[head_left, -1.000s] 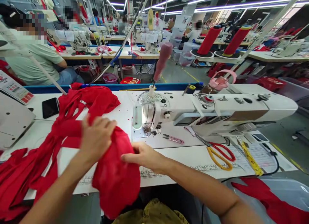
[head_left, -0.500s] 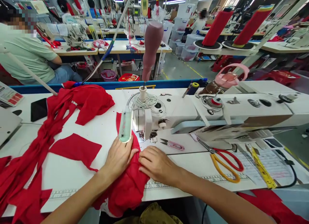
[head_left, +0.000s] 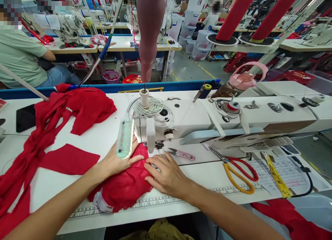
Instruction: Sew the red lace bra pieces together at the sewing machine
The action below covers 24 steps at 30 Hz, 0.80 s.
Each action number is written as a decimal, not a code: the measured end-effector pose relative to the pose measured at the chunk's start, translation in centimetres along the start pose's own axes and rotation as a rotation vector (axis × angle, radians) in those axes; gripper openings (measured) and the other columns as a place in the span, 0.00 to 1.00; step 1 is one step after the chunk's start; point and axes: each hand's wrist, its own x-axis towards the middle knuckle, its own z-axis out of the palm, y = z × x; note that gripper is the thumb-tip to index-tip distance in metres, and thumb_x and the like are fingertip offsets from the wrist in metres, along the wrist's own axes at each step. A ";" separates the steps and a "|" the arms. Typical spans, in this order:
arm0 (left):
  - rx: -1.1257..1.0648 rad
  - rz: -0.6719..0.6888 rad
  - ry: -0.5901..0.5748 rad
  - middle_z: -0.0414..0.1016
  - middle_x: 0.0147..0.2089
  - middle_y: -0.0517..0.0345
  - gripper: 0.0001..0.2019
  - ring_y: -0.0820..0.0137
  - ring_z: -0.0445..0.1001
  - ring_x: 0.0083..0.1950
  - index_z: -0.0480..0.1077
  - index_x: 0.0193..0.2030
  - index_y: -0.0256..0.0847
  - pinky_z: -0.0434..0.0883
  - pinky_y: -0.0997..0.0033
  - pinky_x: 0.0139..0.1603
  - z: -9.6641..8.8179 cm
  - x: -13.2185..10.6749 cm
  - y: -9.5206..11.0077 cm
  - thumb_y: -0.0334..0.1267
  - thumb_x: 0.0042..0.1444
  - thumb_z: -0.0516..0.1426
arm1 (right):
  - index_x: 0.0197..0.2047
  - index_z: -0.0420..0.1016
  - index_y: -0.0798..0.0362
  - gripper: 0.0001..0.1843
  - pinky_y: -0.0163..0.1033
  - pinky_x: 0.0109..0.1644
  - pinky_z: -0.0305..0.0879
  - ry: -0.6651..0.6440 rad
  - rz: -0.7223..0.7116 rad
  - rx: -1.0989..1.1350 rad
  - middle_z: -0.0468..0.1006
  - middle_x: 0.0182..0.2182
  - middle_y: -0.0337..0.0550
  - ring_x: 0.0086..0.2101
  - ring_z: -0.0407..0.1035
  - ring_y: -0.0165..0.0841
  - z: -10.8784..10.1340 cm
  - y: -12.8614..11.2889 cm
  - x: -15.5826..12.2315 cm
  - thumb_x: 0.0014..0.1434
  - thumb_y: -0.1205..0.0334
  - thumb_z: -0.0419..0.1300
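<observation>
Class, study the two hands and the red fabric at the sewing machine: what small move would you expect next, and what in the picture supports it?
Probably a short push of the red fabric away from the person, under the needle area. The left hand and right hand both lie flat on it, fingertips close to the presser foot, and the cloth's far edge already sits beneath the machine head.

Lamp (head_left: 125, 136) hides part of left hand (head_left: 117, 160); needle too small to tell

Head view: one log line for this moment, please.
left hand flat on red cloth | right hand pressing cloth | at sewing machine needle
</observation>
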 end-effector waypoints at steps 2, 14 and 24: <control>0.025 -0.009 -0.025 0.75 0.52 0.42 0.18 0.54 0.73 0.54 0.68 0.57 0.36 0.68 0.52 0.57 -0.5 -0.3 1.3 0.44 0.67 0.51 | 0.49 0.74 0.55 0.12 0.52 0.60 0.55 0.005 0.002 -0.005 0.79 0.45 0.49 0.45 0.69 0.39 0.0 -0.2 -0.2 0.66 0.58 0.57; -0.024 0.051 0.089 0.77 0.53 0.45 0.15 0.59 0.73 0.57 0.70 0.59 0.36 0.68 0.56 0.59 -0.1 -2.0 3.1 0.32 0.67 0.52 | 0.49 0.74 0.54 0.12 0.53 0.62 0.52 0.011 0.022 0.027 0.79 0.47 0.47 0.45 0.70 0.38 -0.1 -0.2 -0.7 0.64 0.60 0.59; -0.085 0.023 0.039 0.77 0.51 0.44 0.18 0.58 0.74 0.55 0.71 0.60 0.37 0.70 0.56 0.59 0.6 -2.4 1.4 0.36 0.67 0.52 | 0.49 0.75 0.55 0.13 0.54 0.63 0.50 0.026 0.057 0.033 0.81 0.47 0.47 0.42 0.71 0.39 0.4 0.5 -0.2 0.66 0.58 0.58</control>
